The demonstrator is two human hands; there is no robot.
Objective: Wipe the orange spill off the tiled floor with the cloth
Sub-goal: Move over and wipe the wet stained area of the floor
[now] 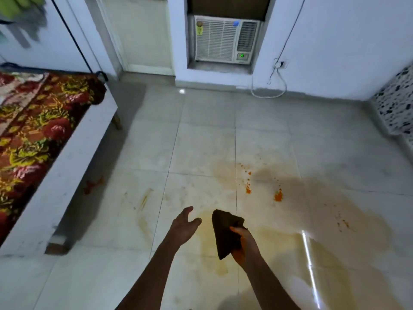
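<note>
A dark brown cloth [224, 233] hangs folded in my right hand [244, 247], held above the pale tiled floor [201, 139]. Just left of the cloth, my left hand [184, 224] is open with its fingers spread, apart from the cloth and holding nothing. The orange spill [278, 195] shows as bright orange blobs and specks on the tiles beyond the cloth, with a wide yellowish-brown smear [335, 220] spreading to the right and under my hands. A further red-orange stain [92, 184] lies on the floor by the bed.
A low bed [58, 175] with a floral blanket runs along the left. A window air conditioner [225, 39] sits in the far wall, with a white cord [277, 86] looping to the floor. A speckled step [395, 108] rises at the right edge.
</note>
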